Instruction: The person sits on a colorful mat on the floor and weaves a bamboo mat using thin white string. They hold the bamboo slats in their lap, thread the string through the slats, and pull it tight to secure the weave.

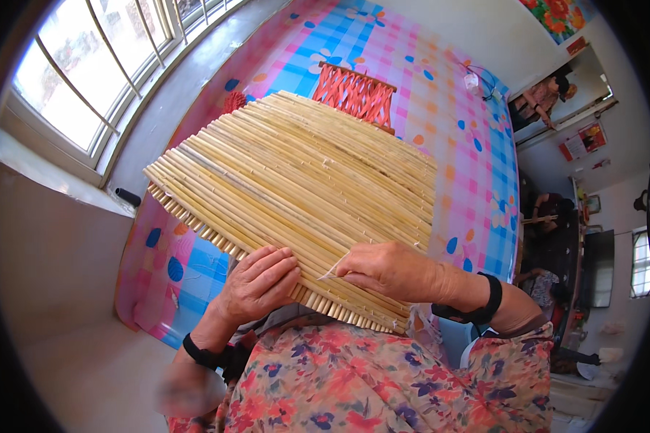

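A large mat of pale straw-coloured sticks (296,173), lashed side by side with fine white ties, rests slanted in front of me over the lap of my floral garment (325,382). My left hand (263,281) has its fingers curled over the mat's near edge, gripping it. Just right of it, my right hand (368,267) pinches a thin white string (328,274) against the sticks; exactly where the string runs under my fingers is hard to tell.
A bed with a checked floral cover (469,216) holds a red latticed piece (350,97) and a red bundle (235,101). A barred window (87,65) and sill with a black cylinder (128,195) are left. People (538,101) appear at the right, near a dark screen (597,267).
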The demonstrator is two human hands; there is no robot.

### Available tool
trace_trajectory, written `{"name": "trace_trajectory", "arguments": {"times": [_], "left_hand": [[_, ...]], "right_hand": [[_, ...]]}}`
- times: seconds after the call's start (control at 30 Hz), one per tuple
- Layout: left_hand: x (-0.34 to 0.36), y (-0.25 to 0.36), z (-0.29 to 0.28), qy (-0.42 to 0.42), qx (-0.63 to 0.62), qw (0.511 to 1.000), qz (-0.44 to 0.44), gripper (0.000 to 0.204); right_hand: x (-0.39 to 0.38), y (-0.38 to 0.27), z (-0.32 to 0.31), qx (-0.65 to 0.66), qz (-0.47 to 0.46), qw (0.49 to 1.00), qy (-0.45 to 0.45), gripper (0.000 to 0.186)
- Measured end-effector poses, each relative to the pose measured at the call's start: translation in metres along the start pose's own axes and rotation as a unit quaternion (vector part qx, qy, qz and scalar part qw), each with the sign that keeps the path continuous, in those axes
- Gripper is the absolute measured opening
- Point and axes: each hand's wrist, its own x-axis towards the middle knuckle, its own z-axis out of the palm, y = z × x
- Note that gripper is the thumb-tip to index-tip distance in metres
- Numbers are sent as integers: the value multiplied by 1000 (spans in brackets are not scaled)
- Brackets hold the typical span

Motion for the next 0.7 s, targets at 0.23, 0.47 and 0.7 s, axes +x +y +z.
{"name": "trace_trajectory", "arguments": {"times": [0.23,0.47,0.7], "left_hand": [[-4,-1,4,4,-4,1000,-7,29],[-6,-1,3,-5,5,1000,-9,32],[-6,-1,2,-16,5,1000,-10,34]], "right_hand": [[5,6,17,5,-4,1000,1,14],[4,11,18,2,-19,1000,10,17],[4,15,17,-21,-36,999,-1,21]]}}
